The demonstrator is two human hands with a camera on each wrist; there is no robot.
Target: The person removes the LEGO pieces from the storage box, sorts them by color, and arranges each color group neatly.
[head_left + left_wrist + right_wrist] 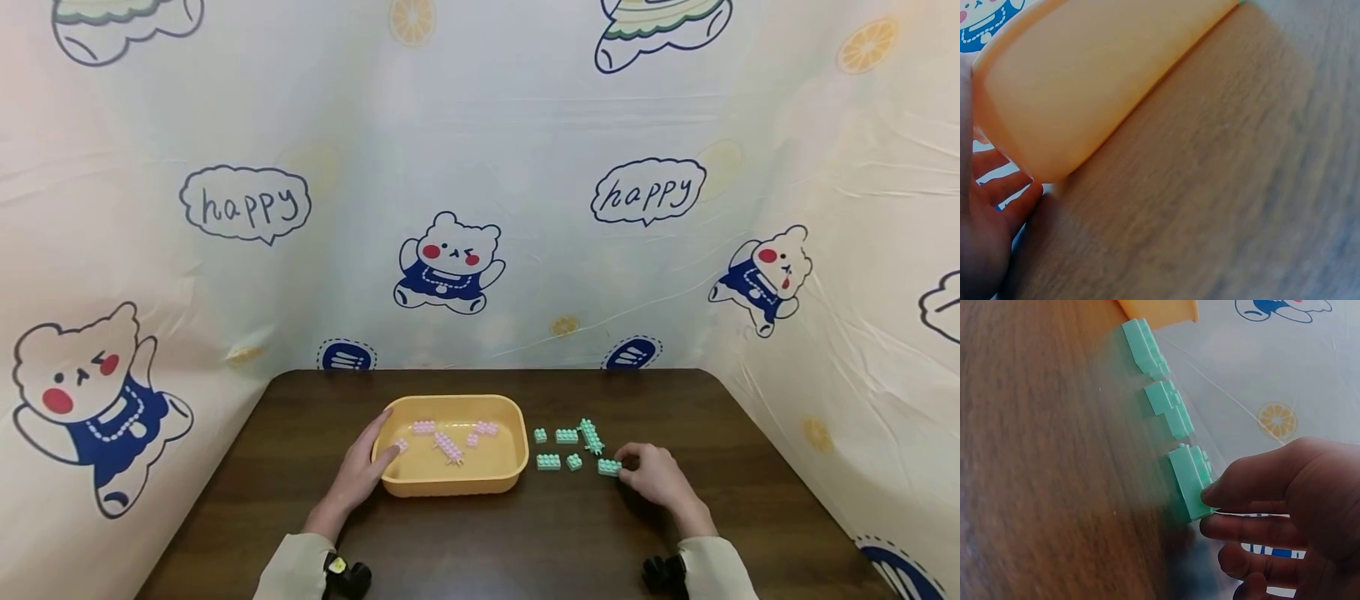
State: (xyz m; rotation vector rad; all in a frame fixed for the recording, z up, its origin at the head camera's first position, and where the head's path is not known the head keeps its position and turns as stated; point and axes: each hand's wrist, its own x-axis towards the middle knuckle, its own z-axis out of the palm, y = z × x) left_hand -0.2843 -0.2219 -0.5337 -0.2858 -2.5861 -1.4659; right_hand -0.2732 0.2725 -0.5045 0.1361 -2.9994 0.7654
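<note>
Head view: I look down on a dark wooden table (480,542), with a yellow tray (453,487) near its middle and green bricks laid out right of it.
Hands: I see them well apart, one at either side of the things on the table.
Left hand (358,472): it grips the left side of the tray, thumb over the rim, fingers along the outer wall.
Right hand (660,477): its thumb and index finger pinch one end of the nearest right green brick (608,467); I cannot tell whether that brick is lifted.
Tray contents: I count two rectangular pink bricks (423,427), a long pink piece (448,448) lying aslant, and two small pink bricks (472,439), one just beside the left thumb.
Far green row: small brick (540,435), rectangular brick (567,436), then a long green piece (590,435) set aslant.
Near green row: rectangular brick, small brick, then the pinched one.
Backdrop: I see printed fabric (540,108) with bears, orange slices and "happy" bubbles.
</note>
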